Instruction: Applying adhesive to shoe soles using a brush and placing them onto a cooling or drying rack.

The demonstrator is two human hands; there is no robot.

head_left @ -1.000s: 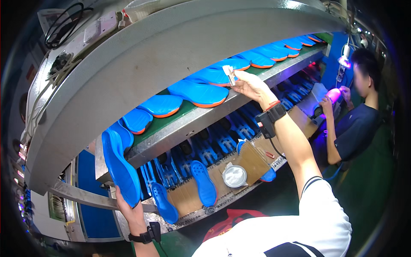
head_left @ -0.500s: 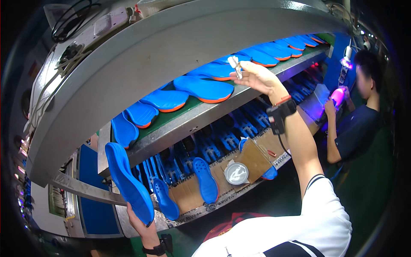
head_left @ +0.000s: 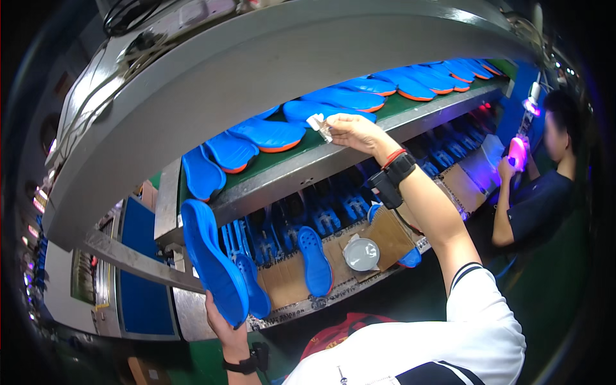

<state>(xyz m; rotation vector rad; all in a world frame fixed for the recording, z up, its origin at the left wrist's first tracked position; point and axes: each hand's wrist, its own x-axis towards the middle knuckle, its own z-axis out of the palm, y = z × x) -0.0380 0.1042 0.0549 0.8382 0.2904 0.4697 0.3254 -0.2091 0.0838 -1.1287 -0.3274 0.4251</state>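
Upright at the left, a long blue shoe sole (head_left: 215, 263) is held by its lower end, my left hand (head_left: 221, 327) closed around it. My right hand (head_left: 356, 133) is raised in front of the shelf opening. It pinches a small crumpled white piece, perhaps tissue or cloth (head_left: 319, 127). Just behind that piece lies a blue sole with an orange edge (head_left: 321, 113). More such soles (head_left: 269, 133) run in a line along the green belt (head_left: 260, 168).
A grey curved housing (head_left: 269, 58) overhangs the belt. Below, a cardboard-covered ledge (head_left: 285, 285) carries a blue sole with holes (head_left: 315, 262) and a round whitish container (head_left: 361, 254). Blue parts (head_left: 324, 215) fill the lower rack. At right, a co-worker (head_left: 545, 192) holds a pink-lit object (head_left: 516, 151).
My right hand has moved left along the belt with the white piece. My left hand still grips the sole, and the whole view has shifted slightly.
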